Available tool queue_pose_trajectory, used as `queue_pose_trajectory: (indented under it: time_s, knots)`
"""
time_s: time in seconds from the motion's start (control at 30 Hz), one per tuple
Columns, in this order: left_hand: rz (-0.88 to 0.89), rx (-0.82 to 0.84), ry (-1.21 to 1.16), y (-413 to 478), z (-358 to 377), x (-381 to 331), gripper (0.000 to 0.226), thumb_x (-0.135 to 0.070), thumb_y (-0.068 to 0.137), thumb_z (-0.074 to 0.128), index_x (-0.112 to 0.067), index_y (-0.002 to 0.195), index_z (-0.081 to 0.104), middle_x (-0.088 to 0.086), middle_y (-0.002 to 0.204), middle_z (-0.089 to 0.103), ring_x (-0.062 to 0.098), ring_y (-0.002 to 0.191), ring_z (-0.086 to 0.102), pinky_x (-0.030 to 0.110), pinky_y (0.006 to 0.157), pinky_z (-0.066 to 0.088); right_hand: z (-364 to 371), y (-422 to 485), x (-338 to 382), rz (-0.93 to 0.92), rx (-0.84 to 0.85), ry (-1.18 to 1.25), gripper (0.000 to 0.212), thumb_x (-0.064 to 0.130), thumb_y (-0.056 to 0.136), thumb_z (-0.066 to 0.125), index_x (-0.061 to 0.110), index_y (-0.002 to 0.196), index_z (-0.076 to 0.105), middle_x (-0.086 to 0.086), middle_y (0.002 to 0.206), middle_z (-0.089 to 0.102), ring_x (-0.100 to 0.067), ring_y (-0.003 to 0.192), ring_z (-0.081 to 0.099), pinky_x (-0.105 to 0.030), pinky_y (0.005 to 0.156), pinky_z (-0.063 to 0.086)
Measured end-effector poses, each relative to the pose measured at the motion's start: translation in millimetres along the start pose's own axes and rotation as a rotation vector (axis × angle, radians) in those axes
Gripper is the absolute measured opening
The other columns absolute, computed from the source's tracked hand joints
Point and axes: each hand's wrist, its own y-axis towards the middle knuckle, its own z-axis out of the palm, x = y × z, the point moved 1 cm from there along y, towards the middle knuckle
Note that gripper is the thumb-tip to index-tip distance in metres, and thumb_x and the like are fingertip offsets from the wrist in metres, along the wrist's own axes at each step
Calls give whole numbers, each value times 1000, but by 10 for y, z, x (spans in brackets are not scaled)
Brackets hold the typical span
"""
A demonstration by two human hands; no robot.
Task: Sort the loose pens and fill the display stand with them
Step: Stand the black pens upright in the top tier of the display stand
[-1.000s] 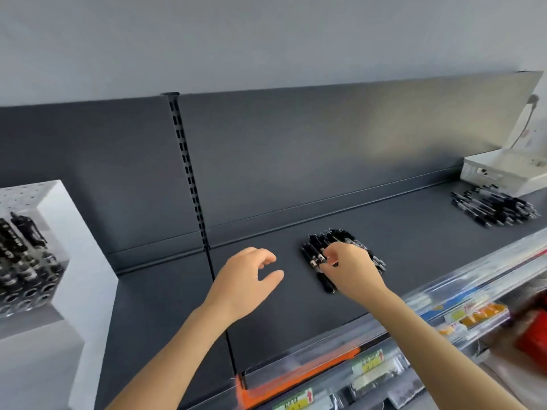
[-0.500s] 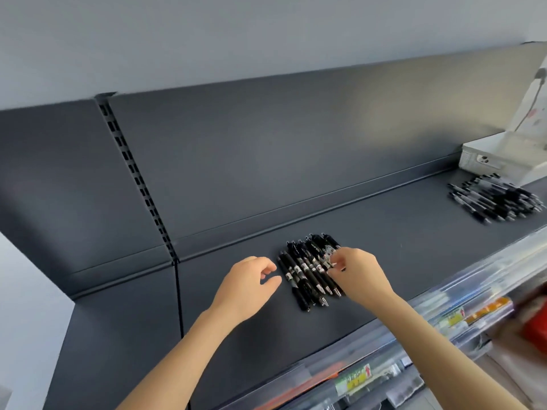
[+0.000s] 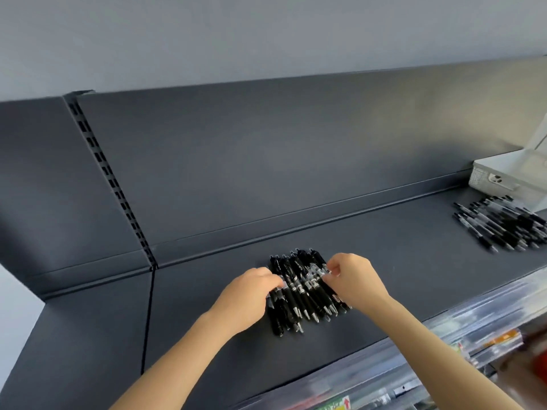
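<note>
A pile of black pens point(image 3: 302, 291) lies side by side on the dark grey shelf point(image 3: 414, 261), tips pointing toward me. My left hand point(image 3: 248, 297) is at the pile's left edge, its curled fingers gripping the outer pens. My right hand point(image 3: 352, 279) is at the right edge and pinches pens near their middles. The pile sits between both hands. A second, looser heap of black pens point(image 3: 500, 226) lies far right on the same shelf. The display stand is out of view.
A white box point(image 3: 509, 176) stands at the back right, just behind the second heap. The shelf's back panel has a slotted upright point(image 3: 109, 176) on the left. A clear front rail with price labels point(image 3: 384, 380) runs along the near edge.
The view has swung right, so the white display stand has left the frame. My left hand moved right from the bare shelf onto the pile's left edge. My right hand stayed on the pens.
</note>
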Motion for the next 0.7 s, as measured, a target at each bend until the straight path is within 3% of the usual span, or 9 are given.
queue_pose_trajectory:
  time_s: [0.1,0.33,0.57,0.7]
  knots:
    - [69,17,140,41,53,-72,61,15,85,39,-24,129,53,-8,127,51,13,115,43,31,92,44,-23,133,-86,-90,50,5,16,22,89,60,13,101,65,0,90,66,-20,84,65,-33,75,56]
    - [46,-21,374,-8,92,-184,48,12,86,45,-17,123,52,-1,127,46,20,109,45,28,85,39,-105,355,-314,-246,115,67,15,24,88,64,16,101,65,8,83,64,-13,80,62,-24,71,51]
    - [35,-78,492,-132,156,-186,51,15,66,65,-16,106,62,3,105,57,24,90,55,37,69,52,-96,325,-352,-319,192,120,18,19,90,60,14,106,67,1,91,70,-17,88,67,-25,76,52]
    - [24,-85,495,-162,148,-209,46,15,71,61,-14,108,60,4,103,54,25,90,52,38,72,50,-95,259,-340,-335,193,137,17,19,91,60,14,105,68,2,90,70,-15,86,67,-22,74,51]
